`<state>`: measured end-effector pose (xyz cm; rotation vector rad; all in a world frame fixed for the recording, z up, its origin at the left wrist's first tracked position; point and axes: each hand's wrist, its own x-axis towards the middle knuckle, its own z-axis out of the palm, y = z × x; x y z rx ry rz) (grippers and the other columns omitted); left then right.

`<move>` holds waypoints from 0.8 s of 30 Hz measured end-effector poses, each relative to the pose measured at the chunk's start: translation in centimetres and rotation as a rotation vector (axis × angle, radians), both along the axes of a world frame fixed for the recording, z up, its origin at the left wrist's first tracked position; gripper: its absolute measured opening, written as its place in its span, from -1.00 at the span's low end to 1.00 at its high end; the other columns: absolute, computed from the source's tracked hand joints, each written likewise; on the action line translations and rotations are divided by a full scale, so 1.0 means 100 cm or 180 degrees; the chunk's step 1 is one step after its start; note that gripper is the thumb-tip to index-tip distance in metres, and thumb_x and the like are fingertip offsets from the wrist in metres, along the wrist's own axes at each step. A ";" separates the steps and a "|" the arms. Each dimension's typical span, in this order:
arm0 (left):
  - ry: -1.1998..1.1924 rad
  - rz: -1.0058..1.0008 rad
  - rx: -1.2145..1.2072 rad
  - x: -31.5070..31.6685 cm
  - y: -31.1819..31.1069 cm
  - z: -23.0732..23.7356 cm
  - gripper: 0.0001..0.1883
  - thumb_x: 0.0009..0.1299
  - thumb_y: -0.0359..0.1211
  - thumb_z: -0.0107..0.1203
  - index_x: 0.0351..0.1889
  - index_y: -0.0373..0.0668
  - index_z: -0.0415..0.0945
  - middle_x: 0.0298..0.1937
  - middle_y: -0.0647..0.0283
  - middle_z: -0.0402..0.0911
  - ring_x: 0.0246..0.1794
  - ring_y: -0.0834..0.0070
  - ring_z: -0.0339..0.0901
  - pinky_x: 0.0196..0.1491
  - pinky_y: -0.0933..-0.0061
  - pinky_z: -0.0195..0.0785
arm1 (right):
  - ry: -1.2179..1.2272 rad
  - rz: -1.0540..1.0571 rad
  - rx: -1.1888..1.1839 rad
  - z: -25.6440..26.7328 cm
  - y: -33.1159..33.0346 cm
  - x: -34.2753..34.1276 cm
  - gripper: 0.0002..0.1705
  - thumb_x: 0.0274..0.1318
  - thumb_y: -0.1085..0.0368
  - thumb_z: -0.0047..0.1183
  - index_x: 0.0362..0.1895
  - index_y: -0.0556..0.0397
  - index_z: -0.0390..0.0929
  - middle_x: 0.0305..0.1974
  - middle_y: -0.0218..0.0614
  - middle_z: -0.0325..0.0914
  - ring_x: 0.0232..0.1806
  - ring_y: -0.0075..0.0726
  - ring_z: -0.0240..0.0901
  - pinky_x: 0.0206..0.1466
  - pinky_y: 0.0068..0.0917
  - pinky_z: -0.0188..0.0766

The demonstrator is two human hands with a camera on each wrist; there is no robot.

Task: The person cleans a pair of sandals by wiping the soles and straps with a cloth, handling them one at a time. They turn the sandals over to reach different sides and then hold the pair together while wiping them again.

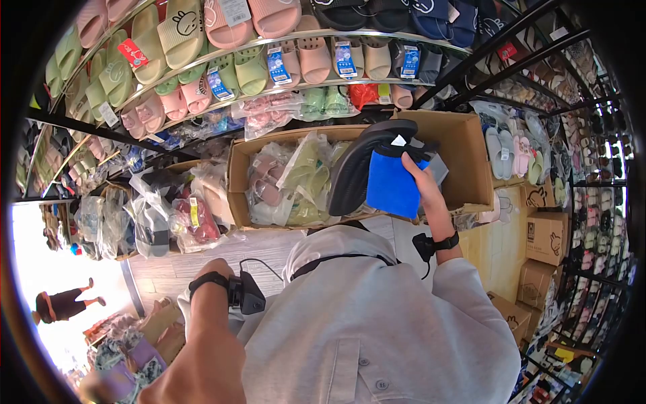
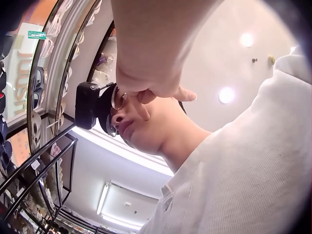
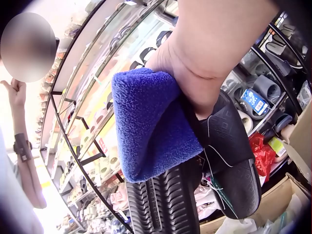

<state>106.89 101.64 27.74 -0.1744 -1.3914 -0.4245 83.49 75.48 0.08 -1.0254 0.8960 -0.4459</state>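
My right hand (image 1: 425,185) grips a pair of black slides (image 1: 353,165) together with a bright blue cloth (image 1: 393,185), thumb over the cloth. In the right wrist view the fluffy cloth (image 3: 146,122) covers part of a ridged sole (image 3: 163,204). Beside that sole hangs the other slide (image 3: 236,185), with its strap and a thin tag cord showing; the fingertips are hidden behind the cloth. My left hand (image 2: 153,85) is raised close to the face, one finger extended toward the cheek and others bent, with nothing held in it.
Beneath the slides stands an open cardboard box (image 1: 481,161) with bagged slippers (image 1: 306,175). Shelves of slides (image 1: 249,67) rise in front. More bagged footwear (image 1: 151,225) lies to the left, stacked cartons (image 1: 546,239) to the right. Another person (image 1: 64,304) is at the far left.
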 end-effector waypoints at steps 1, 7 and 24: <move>0.0011 -0.0006 0.0023 -0.001 0.000 0.000 -0.41 0.45 -0.76 0.08 -0.69 0.05 0.11 -0.68 0.55 0.27 -0.67 0.75 0.41 0.15 0.21 0.80 | -0.0009 -0.0002 0.0003 0.000 0.000 -0.001 -0.44 0.45 -0.03 0.28 0.34 0.01 0.58 0.14 -0.44 0.68 0.09 -0.54 0.62 0.14 -0.42 0.58; 0.1088 -0.0341 -0.0811 -0.006 -0.009 -0.005 -0.56 0.35 -0.65 0.29 -0.70 -0.10 0.35 -0.59 0.49 0.49 -0.56 0.72 0.52 -0.01 0.33 0.82 | -0.0005 -0.0042 -0.0024 -0.007 -0.002 -0.007 -0.42 0.45 -0.03 0.29 0.36 0.01 0.56 0.16 -0.44 0.68 0.12 -0.53 0.61 0.17 -0.41 0.57; -0.1450 0.1667 0.5173 0.057 -0.067 -0.324 -0.57 0.72 -0.13 0.02 0.06 -0.34 0.71 -0.09 0.14 0.81 -0.03 0.44 0.74 0.00 0.39 0.57 | -0.0986 -0.0791 0.0709 -0.007 -0.010 -0.040 -0.42 0.45 -0.28 0.16 0.12 -0.06 0.64 -0.12 -0.37 0.69 -0.15 -0.41 0.65 -0.02 -0.40 0.62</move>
